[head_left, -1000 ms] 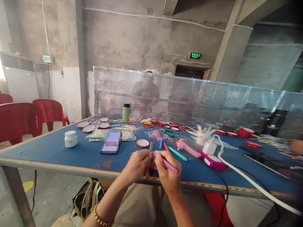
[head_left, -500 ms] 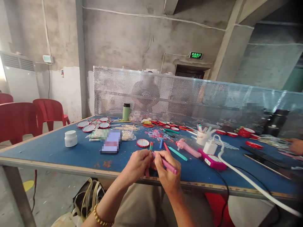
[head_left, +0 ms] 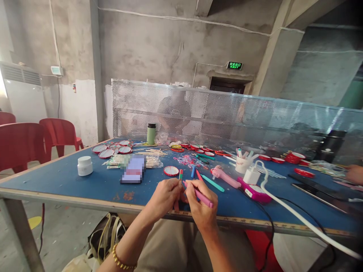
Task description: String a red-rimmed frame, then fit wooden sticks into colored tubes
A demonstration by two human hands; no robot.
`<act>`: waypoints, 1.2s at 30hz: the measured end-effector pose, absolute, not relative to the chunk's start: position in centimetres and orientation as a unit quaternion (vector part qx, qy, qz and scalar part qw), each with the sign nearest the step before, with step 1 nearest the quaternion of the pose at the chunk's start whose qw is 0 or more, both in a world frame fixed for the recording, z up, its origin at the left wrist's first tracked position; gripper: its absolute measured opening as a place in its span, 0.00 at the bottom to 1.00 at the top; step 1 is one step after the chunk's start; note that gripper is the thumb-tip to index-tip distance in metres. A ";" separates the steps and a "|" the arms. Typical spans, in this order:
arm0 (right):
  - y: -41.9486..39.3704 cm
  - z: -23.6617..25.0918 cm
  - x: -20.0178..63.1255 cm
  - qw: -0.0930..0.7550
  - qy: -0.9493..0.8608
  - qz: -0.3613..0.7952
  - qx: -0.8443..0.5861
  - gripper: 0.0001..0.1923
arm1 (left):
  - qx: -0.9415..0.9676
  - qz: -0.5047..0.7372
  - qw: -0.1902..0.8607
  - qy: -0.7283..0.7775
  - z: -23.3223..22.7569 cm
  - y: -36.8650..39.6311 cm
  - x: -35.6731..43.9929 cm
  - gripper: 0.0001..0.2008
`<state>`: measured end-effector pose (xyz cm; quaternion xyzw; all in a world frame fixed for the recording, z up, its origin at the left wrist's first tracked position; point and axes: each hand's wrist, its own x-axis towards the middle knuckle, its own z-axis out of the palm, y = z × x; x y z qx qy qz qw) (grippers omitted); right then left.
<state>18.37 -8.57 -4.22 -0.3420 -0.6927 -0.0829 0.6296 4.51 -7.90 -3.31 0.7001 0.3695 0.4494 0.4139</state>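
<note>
Left hand (head_left: pixel 164 198): fingers curled shut around a small red-and-green piece (head_left: pixel 180 176), apparently a short stick or marker, held upright at the near edge of the blue table (head_left: pixel 56 181); its lower end is hidden in the fist. Right hand (head_left: pixel 200 206): closed in a writing grip on a pink marker (head_left: pixel 202 196), long axis running from lower right up to the left, tip meeting the held piece just beside the left fingertips. The two hands press close together, knuckles nearly touching, both over the table's front rim; the left hand carries the piece, the right brings the tip to it. Left wrist: gold bead bracelet (head_left: pixel 120 260). Just beyond the hands, lying flat: teal marker (head_left: pixel 212 183), red marker (head_left: pixel 199 175), blue marker (head_left: pixel 193 172), small red-rimmed round mirror (head_left: pixel 171 171). Further right: pink handled device (head_left: pixel 227 178), white charger block (head_left: pixel 250 176) with thick white cable (head_left: pixel 297 217), white cup of markers (head_left: pixel 242 163). Left side: white jar (head_left: pixel 84 166), green flask (head_left: pixel 151 134), cluster of red-rimmed discs (head_left: pixel 112 150). Behind the perforated metal screen (head_left: pixel 227 113), another person sits. A second person's hand (head_left: pixel 356 174) shows at the far right edge.
</note>
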 end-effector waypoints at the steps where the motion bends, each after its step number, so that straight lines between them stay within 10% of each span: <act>1: -8.6 -4.2 18.4 0.633 -0.690 -0.074 -0.343 0.10 | 0.699 0.450 0.415 0.370 -3.3 -7.9 4.5 0.18; 36: -8.8 -4.1 18.4 0.631 -0.704 -0.077 -0.315 0.09 | 0.707 0.448 0.402 0.372 -3.6 -7.8 4.5 0.19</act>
